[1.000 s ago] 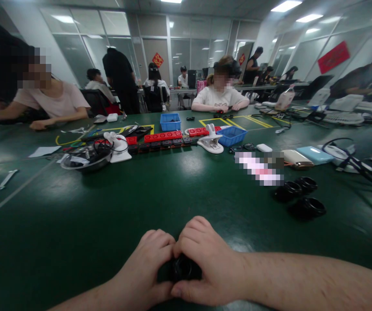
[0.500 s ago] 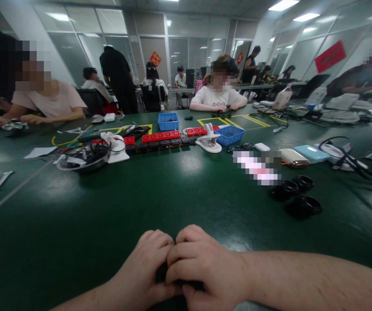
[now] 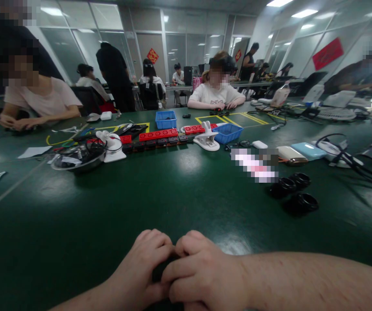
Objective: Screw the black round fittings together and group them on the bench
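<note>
Both my hands meet at the near edge of the green table (image 3: 179, 190). My left hand (image 3: 142, 268) and my right hand (image 3: 201, 272) are curled around one small round black part (image 3: 160, 273), of which only a dark sliver shows between the fingers. The knuckles of the two hands touch. Three similar black rings (image 3: 294, 192) lie on the table to the right, well beyond my hands.
A metal bowl with cables (image 3: 77, 157), red and black power strips (image 3: 156, 138), white clamps (image 3: 207, 139), two blue bins (image 3: 226, 133), phones (image 3: 309, 151) and black cables (image 3: 351, 162) lie across the table. Other people sit at the far side and left.
My hands have closed tighter over the black part, which now shows less. The view has shifted slightly, so the hands sit lower in the picture.
</note>
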Available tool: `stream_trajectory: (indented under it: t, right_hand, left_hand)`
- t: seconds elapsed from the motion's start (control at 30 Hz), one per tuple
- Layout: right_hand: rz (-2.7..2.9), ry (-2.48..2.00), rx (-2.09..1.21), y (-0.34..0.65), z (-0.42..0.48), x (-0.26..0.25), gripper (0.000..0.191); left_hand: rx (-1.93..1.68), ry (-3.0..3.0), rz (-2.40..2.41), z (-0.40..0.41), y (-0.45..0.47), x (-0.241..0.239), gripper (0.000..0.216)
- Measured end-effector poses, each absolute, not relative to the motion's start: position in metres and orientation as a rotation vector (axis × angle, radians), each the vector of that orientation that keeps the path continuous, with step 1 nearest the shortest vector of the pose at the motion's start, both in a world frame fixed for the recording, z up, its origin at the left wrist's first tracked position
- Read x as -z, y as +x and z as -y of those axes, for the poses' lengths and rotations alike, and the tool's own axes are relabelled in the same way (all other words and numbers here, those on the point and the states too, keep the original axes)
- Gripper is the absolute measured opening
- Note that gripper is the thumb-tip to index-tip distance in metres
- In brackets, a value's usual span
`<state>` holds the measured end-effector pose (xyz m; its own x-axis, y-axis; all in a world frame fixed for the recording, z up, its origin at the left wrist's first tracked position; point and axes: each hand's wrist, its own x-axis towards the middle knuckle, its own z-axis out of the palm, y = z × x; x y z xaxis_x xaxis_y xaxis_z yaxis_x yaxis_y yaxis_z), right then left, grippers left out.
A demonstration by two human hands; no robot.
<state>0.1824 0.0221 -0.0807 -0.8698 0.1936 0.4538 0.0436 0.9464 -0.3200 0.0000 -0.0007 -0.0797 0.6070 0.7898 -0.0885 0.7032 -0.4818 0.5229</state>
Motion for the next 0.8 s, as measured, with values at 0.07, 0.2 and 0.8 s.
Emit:
stream_trajectory:
  t: [0.07, 0.2, 0.8]
  right_hand:
    - [2.628, -0.17, -0.416, 0.1824, -0.0224, 0.0802, 0.009]
    - [2.629, -0.161, -0.408, 0.1821, -0.0244, 0.0811, 0.008]
    - [2.443, -0.497, -0.425, 0.1783, -0.0223, 0.0797, 0.029]
  left_hand:
    - [-0.228, 2.315, -1.169, 0.0007, -0.0003, 0.0799, 0.018]
    - [-0.243, 2.313, -1.16, 0.0005, 0.0005, 0.0784, 0.019]
    - [-0.273, 2.317, -1.146, -0.0001, -0.0031, 0.0837, 0.018]
